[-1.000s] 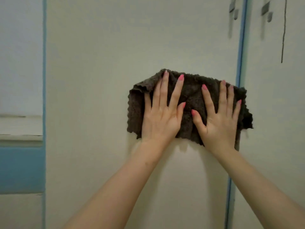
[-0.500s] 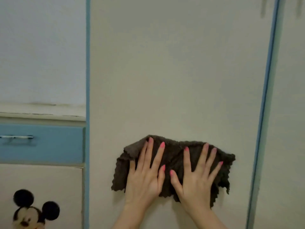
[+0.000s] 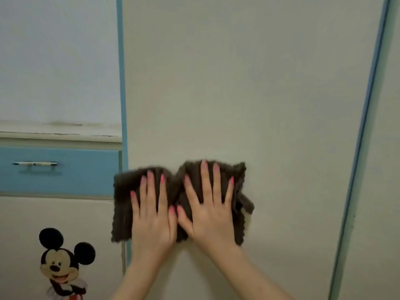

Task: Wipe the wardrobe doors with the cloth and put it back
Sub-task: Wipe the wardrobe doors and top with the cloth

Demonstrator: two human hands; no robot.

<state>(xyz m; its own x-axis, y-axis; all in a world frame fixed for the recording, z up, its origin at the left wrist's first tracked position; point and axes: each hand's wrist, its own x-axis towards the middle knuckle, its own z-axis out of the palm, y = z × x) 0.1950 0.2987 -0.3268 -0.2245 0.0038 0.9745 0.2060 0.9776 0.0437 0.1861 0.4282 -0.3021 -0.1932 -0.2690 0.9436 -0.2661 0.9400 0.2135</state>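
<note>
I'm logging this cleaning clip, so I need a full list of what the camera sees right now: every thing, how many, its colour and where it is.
dark brown fuzzy cloth: one, dark brown, pressed flat on the cream door, its left edge lapping over the blue strip.
tall cream wardrobe door: one, cream, centre of view.
blue edge strips: two, blue, one down each side of the cream door.
blue drawer front: one, blue, left of the door.
slim metal drawer handle: one, silver, on the drawer.
cartoon mouse sticker: one, black, tan and red, on the cream panel below the drawer.
left hand: one, pink nails, fingers straight, pressing the cloth.
right hand: one, pink nails, fingers spread, pressing the cloth beside the left hand.
</note>
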